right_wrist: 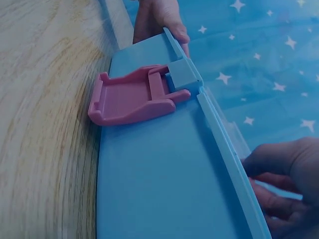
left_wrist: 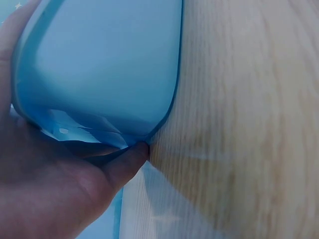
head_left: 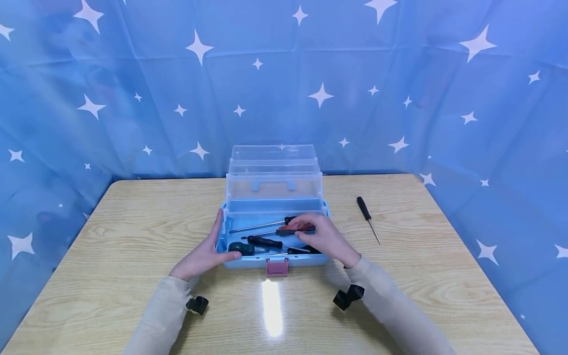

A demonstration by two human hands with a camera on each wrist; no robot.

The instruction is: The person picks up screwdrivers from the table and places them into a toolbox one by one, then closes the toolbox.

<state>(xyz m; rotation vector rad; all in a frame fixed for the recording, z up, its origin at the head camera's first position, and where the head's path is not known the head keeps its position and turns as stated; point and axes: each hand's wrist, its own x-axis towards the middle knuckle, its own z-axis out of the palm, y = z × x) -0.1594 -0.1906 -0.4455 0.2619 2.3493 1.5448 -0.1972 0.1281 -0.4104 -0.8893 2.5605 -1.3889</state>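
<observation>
My left hand (head_left: 205, 252) grips the left front corner of a blue plastic toolbox (head_left: 250, 264), thumb over the front rim and fingers along the side. In the left wrist view the thumb presses near the box's corner. The right hand (head_left: 327, 239) reaches inside at the right and pinches a dark screwdriver (head_left: 284, 232) with some orange near its handle; the fingers hide part of it. Around it lie a green-handled screwdriver (head_left: 239, 248), a black-handled screwdriver (head_left: 265, 241) and several others. The box's clear lid (head_left: 274, 186) stands raised at the back.
A pink latch (head_left: 277, 268) hangs down the toolbox's front, seen close in the right wrist view. Another black screwdriver (head_left: 364, 209) lies on the wooden table (head_left: 146, 222) to the right. Behind the table hangs a blue star-patterned curtain (head_left: 284, 113).
</observation>
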